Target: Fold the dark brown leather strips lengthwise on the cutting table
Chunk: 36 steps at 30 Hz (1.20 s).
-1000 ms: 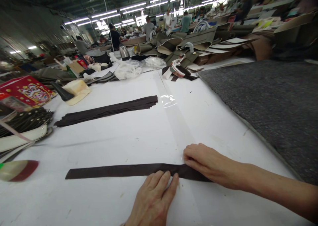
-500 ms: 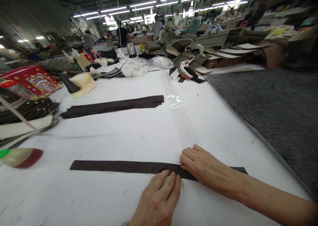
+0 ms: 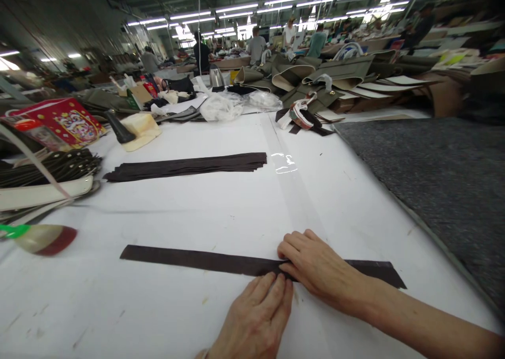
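A long dark brown strip (image 3: 177,257), leather-like, lies across the white table in front of me. My left hand (image 3: 256,311) rests flat, its outstretched fingertips touching the strip's near edge. Just to the right, my right hand (image 3: 315,262) is closed, fingers curled and thumb pinching the strip near the left fingertips. Part of the strip is hidden beneath the right hand; its right end shows beyond the wrist. Farther back lies a stack of similar dark strips (image 3: 189,165), slightly fanned.
A bottle with a green top (image 3: 47,239) lies at left, near bundled straps (image 3: 51,167) and a red bag (image 3: 73,122). A black-handled tool (image 3: 122,127) sits behind the stack. Grey felt (image 3: 426,159) covers the right side. Bag pieces (image 3: 339,70) and people (image 3: 256,43) are farther back.
The strip's right portion has turned and spread out more beyond my right wrist. My right hand has shifted slightly left, toward my left fingertips. The camera view has shifted slightly.
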Tool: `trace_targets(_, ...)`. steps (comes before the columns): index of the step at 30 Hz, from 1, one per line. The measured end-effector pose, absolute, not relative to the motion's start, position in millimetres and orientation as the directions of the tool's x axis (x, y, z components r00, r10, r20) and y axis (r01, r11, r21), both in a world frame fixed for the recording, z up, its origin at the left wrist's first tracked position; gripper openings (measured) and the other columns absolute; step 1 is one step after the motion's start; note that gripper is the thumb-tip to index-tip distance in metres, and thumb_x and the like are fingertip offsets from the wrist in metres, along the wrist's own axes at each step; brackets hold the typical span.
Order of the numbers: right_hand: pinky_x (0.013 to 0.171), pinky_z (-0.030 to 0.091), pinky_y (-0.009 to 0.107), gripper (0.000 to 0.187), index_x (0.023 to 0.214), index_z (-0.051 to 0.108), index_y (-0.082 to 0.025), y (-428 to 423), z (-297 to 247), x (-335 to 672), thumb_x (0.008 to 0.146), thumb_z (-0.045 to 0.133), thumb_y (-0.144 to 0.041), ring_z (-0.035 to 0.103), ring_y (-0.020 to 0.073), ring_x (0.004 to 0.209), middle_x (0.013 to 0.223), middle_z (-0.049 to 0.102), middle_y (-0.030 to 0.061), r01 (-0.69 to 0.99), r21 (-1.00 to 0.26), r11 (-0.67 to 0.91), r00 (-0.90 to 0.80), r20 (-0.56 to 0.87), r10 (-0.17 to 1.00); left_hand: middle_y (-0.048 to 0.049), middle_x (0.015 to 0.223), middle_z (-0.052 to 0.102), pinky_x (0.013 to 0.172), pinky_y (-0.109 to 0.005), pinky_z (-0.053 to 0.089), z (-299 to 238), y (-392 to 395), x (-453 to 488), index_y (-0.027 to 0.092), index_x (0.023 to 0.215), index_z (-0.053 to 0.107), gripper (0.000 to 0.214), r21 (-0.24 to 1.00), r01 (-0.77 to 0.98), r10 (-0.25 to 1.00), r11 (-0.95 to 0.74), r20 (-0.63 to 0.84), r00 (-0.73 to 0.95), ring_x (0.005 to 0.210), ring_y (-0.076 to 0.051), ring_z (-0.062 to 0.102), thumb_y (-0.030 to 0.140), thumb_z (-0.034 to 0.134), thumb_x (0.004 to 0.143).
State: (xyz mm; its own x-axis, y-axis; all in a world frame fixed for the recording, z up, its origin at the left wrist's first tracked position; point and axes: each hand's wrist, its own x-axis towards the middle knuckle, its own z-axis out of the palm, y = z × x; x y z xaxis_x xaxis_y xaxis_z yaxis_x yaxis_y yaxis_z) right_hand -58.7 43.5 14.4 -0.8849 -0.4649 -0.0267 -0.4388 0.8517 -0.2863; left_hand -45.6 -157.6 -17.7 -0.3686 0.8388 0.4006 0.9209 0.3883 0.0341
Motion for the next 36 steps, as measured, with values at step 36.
trace_targets(36, 0.07, 0.039, 0.03, 0.019, 0.103, 0.06, -0.015, 80, -1, -40, 0.095, 0.043, -0.012, 0.047, 0.017, 0.077, 0.084, 0.055, 0.0044, -0.645, -0.255, 0.72, -0.763, 0.164, -0.626, -0.0078, 0.1, 0.058, 0.079, -0.038, 0.052, -10, -175, -79, 0.014, 0.138, 0.036, 0.053, 0.278, 0.866, 0.859, 0.416, 0.192, -0.474, 0.086, -0.02, 0.05, -0.001, 0.035, 0.088)
